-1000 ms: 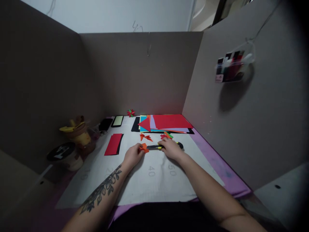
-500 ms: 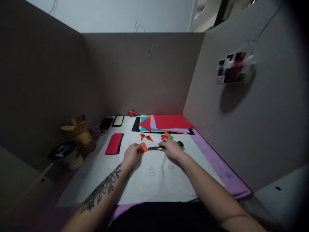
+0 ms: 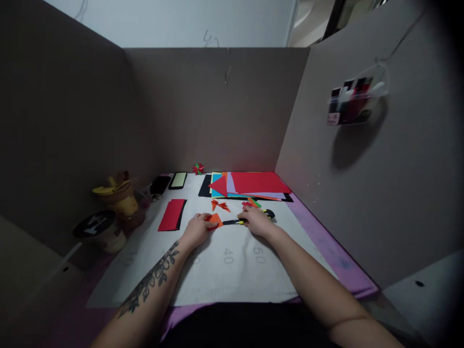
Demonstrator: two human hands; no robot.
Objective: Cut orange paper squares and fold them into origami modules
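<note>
My left hand (image 3: 196,230) rests low on the white sheet, fingers closed on the edge of a small orange piece of paper (image 3: 217,220). Across from it, my right hand (image 3: 255,221) is closed around the middle of black-and-yellow scissors (image 3: 229,222); their dark blades point left, with the tip touching or nearly touching the orange paper. The handle end shows beyond the knuckles, and my palm hides part of the tool. Just behind lie folded orange paper pieces (image 3: 221,206) and small red and green paper pieces (image 3: 253,203).
A red paper stack (image 3: 171,215) lies left, near two phones (image 3: 178,181). Coloured sheets (image 3: 259,182) and a red-green paper star (image 3: 198,168) are at the back. Containers (image 3: 103,229) stand far left. Grey panels (image 3: 213,111) enclose the table; a plastic holder (image 3: 351,102) hangs right.
The fingers of my left hand have shifted slightly on the orange paper. My right hand and the scissors stay almost where they were; the whole view has drifted a little.
</note>
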